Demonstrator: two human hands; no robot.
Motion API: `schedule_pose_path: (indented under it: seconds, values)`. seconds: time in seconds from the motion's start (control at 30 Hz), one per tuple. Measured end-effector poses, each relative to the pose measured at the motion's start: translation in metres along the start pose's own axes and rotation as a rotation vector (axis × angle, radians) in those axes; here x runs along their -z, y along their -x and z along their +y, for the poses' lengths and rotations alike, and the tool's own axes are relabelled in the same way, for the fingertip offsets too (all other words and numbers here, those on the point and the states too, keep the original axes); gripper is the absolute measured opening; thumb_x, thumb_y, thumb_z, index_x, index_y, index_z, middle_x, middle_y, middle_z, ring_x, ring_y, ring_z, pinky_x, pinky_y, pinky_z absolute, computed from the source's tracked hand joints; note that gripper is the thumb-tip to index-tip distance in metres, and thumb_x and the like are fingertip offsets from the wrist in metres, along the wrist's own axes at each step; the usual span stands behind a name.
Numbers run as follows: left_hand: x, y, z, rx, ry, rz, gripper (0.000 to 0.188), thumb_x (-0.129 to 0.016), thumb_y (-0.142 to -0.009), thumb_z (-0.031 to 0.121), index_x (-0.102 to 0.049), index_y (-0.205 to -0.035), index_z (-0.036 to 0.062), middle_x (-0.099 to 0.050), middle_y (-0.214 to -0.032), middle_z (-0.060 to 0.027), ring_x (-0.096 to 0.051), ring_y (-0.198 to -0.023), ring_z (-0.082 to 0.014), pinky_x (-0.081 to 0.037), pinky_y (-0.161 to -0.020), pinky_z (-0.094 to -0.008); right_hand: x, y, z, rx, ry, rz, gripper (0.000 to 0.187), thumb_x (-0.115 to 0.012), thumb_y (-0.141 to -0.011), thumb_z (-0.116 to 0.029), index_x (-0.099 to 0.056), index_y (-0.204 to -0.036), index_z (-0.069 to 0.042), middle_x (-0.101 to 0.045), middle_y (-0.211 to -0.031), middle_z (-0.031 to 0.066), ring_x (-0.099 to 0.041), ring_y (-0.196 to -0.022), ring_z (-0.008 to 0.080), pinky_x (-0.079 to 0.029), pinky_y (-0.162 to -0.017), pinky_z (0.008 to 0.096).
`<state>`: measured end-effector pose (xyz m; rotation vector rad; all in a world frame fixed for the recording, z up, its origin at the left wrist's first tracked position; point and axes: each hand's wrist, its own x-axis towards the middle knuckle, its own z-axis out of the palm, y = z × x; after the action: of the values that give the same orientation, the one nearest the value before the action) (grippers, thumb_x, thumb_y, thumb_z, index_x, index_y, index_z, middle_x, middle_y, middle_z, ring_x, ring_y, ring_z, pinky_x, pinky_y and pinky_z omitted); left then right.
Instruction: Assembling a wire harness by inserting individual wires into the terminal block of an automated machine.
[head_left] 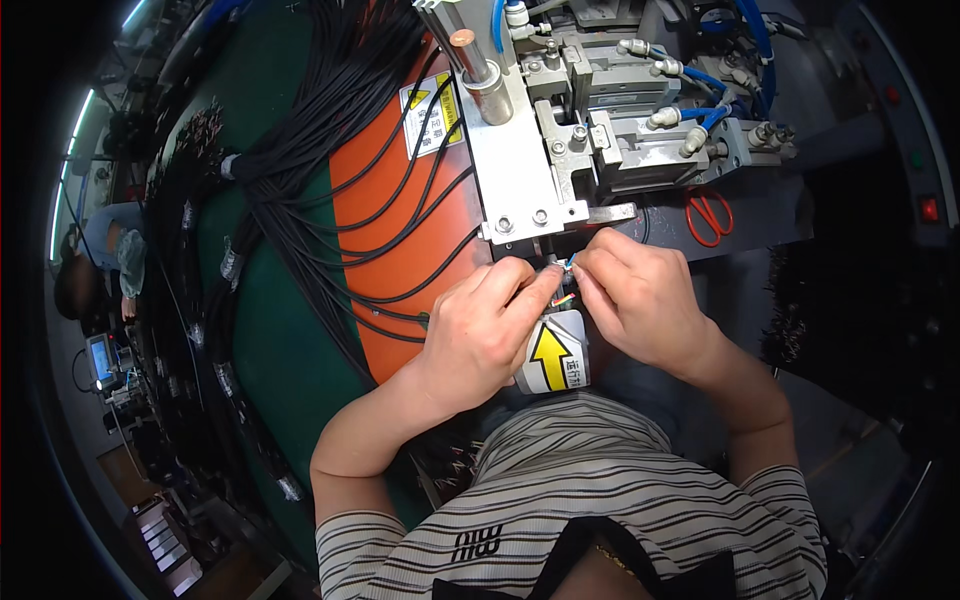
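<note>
My left hand and my right hand meet at the front edge of a metal machine. Between their fingertips are the thin coloured wires, with a blue and a white one showing. The thumb and forefinger of each hand are pinched together on them. Just below, more red, yellow and green wire ends stick out beside my left fingers. Under the hands lies a pale plate with a yellow arrow. The exact grip of the left fingers is partly hidden.
Black cables fan across an orange board and a green mat on the left. Pneumatic cylinders with blue hoses stand at the back right. Red-handled scissors lie right of the machine. Another person sits far left.
</note>
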<state>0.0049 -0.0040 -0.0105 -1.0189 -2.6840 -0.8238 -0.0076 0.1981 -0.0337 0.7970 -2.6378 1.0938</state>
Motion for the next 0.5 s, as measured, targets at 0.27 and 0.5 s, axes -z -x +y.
schedule_pose_path:
  seconds: [0.27,0.5]
  values:
    - [0.006,-0.003,0.011,-0.094,-0.180,-0.137,0.042,-0.064,-0.073,0.002,-0.064,-0.114,-0.0047,-0.052,-0.084,-0.0085,-0.054,-0.071,-0.0220,-0.047,-0.060,-0.0326,0.002,-0.001,-0.003,-0.005,0.035,-0.031,0.007,-0.068,-0.080,-0.005,-0.065,-0.084,0.000,-0.061,-0.079,0.0101,-0.062,-0.061,0.0288,-0.048,-0.052,0.0369]
    - [0.007,-0.009,0.018,-0.088,-0.276,-0.214,0.044,-0.062,-0.074,0.005,-0.062,-0.116,-0.0067,-0.051,-0.087,-0.0099,-0.055,-0.075,-0.0230,-0.047,-0.064,-0.0332,0.006,-0.004,0.002,-0.018,0.059,-0.135,0.007,-0.068,-0.080,-0.004,-0.065,-0.085,-0.001,-0.063,-0.081,0.0096,-0.062,-0.061,0.0284,-0.049,-0.052,0.0363]
